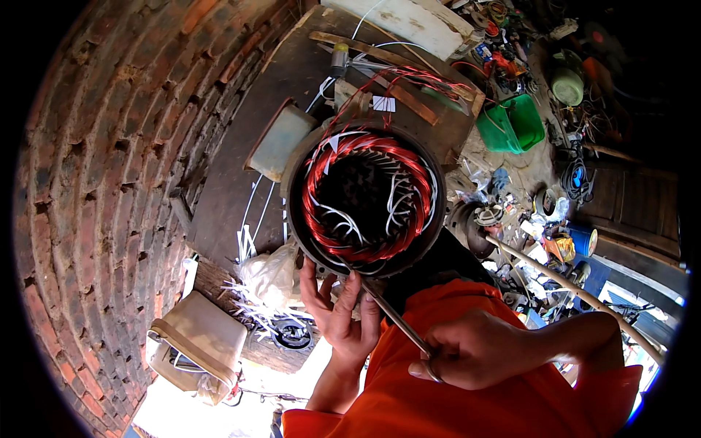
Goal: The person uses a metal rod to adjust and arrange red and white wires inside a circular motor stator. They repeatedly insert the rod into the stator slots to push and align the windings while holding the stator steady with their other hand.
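Observation:
A round dark metal motor housing (pixel 292 212) holds a ring of red windings (pixel 408 168) laced with white strips and ties. My left hand (pixel 339 321) is under its lower rim, fingers apart and raised, fingertips touching the edge beside the tip of a long metal rod tool (pixel 398 320). My right hand (pixel 471 350) is closed round the lower end of this rod, which slants up to the rim. Red wire leads run from the windings across the board behind.
The housing sits on a dark board (pixel 226 204) beside a brick wall (pixel 102 182). Around lie a grey box (pixel 277 139), beige container (pixel 197 328), white strips (pixel 244 296), green bucket (pixel 511 124), wooden pole (pixel 577 288) and scattered clutter at the right.

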Action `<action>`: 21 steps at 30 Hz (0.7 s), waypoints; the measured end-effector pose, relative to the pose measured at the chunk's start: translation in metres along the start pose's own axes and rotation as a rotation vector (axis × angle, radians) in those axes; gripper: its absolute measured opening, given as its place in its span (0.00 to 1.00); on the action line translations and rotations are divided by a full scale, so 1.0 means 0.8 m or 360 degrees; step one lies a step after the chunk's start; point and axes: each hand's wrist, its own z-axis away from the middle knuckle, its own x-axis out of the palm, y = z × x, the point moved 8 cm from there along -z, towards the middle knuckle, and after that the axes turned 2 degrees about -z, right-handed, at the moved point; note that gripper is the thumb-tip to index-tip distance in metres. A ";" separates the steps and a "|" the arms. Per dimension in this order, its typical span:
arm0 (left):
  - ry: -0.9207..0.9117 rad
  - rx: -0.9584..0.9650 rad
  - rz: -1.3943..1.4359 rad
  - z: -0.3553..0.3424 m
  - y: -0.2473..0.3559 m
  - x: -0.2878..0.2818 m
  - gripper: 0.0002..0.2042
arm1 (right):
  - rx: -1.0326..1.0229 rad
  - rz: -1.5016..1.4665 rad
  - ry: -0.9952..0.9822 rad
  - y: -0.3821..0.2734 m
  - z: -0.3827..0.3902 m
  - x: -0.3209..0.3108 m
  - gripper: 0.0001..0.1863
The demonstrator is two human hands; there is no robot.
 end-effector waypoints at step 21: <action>0.0057 -0.0076 -0.0065 -0.001 -0.004 -0.002 0.23 | -0.0231 -0.0159 0.0029 0.004 -0.025 0.011 0.20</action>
